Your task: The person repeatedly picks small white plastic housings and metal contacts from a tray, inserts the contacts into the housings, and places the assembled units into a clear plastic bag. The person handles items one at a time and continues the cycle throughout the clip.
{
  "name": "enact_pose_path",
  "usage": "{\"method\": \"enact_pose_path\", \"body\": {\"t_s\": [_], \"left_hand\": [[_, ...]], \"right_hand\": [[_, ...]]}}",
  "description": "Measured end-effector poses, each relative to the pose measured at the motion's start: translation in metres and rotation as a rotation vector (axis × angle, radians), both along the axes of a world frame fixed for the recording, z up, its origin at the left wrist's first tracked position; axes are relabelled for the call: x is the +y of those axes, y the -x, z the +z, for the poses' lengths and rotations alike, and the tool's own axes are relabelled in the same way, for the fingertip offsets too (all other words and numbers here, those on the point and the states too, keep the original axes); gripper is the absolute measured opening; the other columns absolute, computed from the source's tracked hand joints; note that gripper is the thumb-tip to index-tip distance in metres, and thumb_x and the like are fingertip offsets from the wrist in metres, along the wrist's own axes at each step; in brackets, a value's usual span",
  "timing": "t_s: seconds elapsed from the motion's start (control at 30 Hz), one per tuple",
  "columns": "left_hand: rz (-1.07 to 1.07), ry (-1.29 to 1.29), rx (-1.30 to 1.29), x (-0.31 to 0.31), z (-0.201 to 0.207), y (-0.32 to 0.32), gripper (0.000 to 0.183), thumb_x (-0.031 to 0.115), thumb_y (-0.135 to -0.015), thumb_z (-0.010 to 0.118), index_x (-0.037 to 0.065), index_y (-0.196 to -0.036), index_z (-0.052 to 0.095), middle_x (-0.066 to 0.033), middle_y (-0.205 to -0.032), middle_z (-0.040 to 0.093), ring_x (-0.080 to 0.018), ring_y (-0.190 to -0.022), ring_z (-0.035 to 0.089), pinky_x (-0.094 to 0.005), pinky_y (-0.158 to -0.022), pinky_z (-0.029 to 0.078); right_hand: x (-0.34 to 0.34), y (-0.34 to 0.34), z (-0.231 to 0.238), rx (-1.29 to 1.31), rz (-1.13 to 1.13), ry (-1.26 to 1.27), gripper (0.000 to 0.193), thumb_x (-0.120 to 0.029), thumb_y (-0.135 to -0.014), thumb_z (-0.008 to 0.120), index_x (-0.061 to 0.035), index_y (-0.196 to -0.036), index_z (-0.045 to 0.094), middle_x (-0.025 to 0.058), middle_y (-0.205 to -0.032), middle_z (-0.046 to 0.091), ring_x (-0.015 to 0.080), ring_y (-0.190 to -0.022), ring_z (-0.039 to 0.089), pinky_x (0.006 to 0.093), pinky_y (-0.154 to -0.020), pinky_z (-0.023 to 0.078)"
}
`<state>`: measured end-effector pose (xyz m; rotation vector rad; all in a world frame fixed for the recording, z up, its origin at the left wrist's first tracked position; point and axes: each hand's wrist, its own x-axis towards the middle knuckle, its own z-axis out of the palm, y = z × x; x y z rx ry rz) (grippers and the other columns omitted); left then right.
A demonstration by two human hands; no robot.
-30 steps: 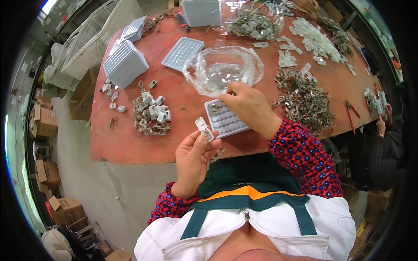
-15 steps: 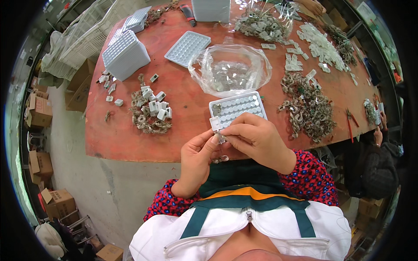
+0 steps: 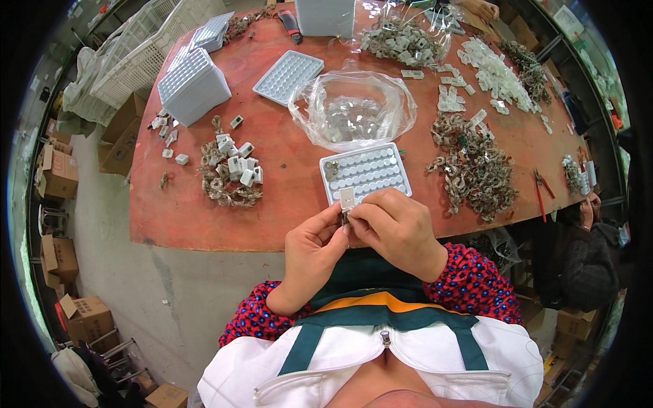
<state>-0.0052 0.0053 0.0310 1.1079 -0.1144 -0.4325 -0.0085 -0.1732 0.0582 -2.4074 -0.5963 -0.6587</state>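
Note:
My left hand (image 3: 315, 251) and my right hand (image 3: 396, 223) meet at the table's near edge, fingers closed in a pinch. Between their fingertips stands a small white plastic housing (image 3: 347, 197), its open side facing up. Its lower end and whatever joins it there are mostly covered by my fingers. Just beyond, a white tray (image 3: 401, 178) holds rows of round pale pieces, with a small clear and metallic piece (image 3: 331, 169) lying at its left corner. The housing overlaps the tray's near edge in view.
Behind the tray lies an open clear bag (image 3: 299, 112) of small transparent parts. Wire coils with white housings (image 3: 231, 170) are heaped at left, a larger coil heap (image 3: 476, 170) at right. Stacked trays (image 3: 194, 88), red-handled pliers (image 3: 541, 197) and another person's hand (image 3: 586, 212) are farther out.
The housing has turned more upright and shifted slightly right. My fingers have drawn closer around its lower end, and the wire loop that hung below my fingers no longer shows.

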Motion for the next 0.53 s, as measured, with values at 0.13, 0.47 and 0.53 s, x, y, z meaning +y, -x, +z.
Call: {"method": "enact_pose_path", "body": {"t_s": [0.13, 0.47, 0.53], "left_hand": [[0.002, -0.028, -0.006, -0.001, -0.003, -0.001, 0.044, -0.007, -0.099, 0.055, -0.012, -0.142, 0.049, -0.0167, -0.124, 0.066, -0.0174, -0.108, 0.067, -0.0278, -0.09, 0.057], [0.029, 0.008, 0.046, -0.002, -0.011, 0.004, 0.044, -0.006, -0.098, 0.058, -0.011, -0.141, 0.051, -0.0162, -0.119, 0.068, -0.0174, -0.101, 0.07, -0.0278, -0.087, 0.059], [0.035, 0.023, 0.064, -0.002, -0.014, 0.004, 0.045, -0.004, -0.098, 0.059, -0.011, -0.141, 0.051, -0.0168, -0.12, 0.068, -0.02, -0.103, 0.07, -0.0296, -0.088, 0.06]], "right_hand": [[0.0, 0.001, 0.0, -0.013, -0.002, 0.031, 0.019, -0.013, -0.076, 0.077, -0.0091, -0.092, 0.068, 0.0027, -0.091, 0.064, 0.0207, -0.079, 0.065, 0.0336, -0.063, 0.054], [-0.008, 0.0, 0.003, 0.237, 0.093, -0.055, 0.012, -0.014, -0.082, 0.075, -0.0096, -0.093, 0.072, 0.0043, -0.09, 0.066, 0.0247, -0.082, 0.067, 0.0353, -0.066, 0.055], [-0.01, 0.0, 0.004, 0.304, 0.101, -0.021, 0.014, -0.016, -0.082, 0.076, -0.0098, -0.094, 0.072, 0.005, -0.092, 0.067, 0.0256, -0.084, 0.068, 0.0348, -0.068, 0.056]]}}
